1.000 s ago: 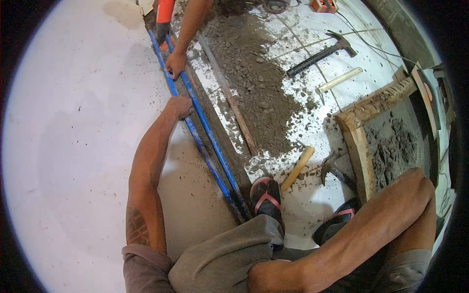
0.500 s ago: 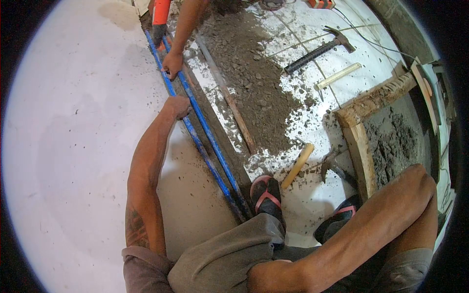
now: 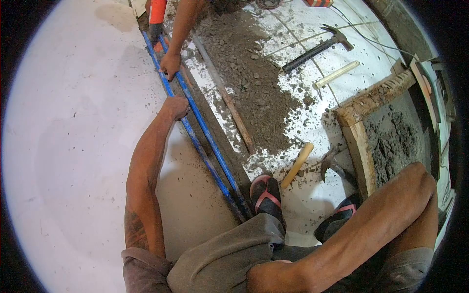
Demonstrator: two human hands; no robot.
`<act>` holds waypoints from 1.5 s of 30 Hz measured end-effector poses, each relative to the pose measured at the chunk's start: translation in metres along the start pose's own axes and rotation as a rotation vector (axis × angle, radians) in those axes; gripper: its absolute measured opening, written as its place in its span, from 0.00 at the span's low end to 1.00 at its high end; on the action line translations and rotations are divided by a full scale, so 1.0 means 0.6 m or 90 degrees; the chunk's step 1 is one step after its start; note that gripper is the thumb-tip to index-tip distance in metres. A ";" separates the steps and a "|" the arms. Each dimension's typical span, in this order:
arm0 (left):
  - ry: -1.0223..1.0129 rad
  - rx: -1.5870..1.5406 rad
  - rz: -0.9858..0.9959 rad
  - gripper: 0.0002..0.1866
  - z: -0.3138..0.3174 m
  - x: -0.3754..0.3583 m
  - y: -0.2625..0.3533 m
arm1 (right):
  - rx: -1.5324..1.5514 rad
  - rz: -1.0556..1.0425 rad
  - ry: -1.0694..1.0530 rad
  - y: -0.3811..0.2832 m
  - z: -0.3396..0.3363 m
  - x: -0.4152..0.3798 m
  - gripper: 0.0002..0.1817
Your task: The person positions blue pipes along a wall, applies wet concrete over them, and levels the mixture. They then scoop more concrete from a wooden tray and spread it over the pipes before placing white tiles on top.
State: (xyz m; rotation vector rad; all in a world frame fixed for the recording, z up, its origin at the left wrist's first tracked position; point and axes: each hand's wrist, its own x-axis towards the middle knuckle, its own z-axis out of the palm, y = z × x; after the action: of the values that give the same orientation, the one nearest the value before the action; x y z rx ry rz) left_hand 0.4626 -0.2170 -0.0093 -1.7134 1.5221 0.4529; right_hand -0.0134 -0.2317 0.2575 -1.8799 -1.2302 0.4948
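Observation:
My left hand [image 3: 176, 107] is closed around the left one of two long blue pipes [image 3: 201, 148], which lie side by side in a narrow trench. My left arm reaches forward over the pale floor. Further up, a co-worker's hand [image 3: 170, 63] is at the same pipes. An orange-bodied tool [image 3: 157, 13] with a dark front end is at the far pipe ends. My bent right arm [image 3: 337, 229] crosses the lower right of the view; its hand is hidden at the bottom edge. My sandalled foot [image 3: 266, 194] rests beside the near pipe ends.
Loose rubble [image 3: 249, 78] covers the floor right of the trench, with a rusty pipe [image 3: 229, 102] along its edge. A claw hammer [image 3: 317, 50], a pale strip [image 3: 337, 74] and a yellow-handled tool [image 3: 297, 165] lie further right. A wooden frame [image 3: 362, 146] borders wet mortar [image 3: 393, 139].
The whole view has shifted very slightly. My left hand keeps its hold on the blue pipe, and the co-worker's hand stays at the pipes.

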 end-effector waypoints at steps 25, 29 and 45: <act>0.039 -0.023 0.013 0.14 0.032 0.016 -0.015 | -0.001 0.005 0.068 0.005 0.027 0.005 0.09; 0.023 -0.019 0.007 0.15 0.037 0.020 -0.017 | -0.002 0.004 0.084 0.006 0.039 0.021 0.09; -0.004 -0.006 0.008 0.16 0.010 0.006 -0.008 | 0.008 0.006 0.132 0.004 0.058 0.026 0.10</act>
State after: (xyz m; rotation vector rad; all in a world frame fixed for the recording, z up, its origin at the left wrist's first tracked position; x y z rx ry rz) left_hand 0.4692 -0.2148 -0.0142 -1.7093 1.5290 0.4713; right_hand -0.0292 -0.2037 0.2364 -1.8751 -1.0796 0.3022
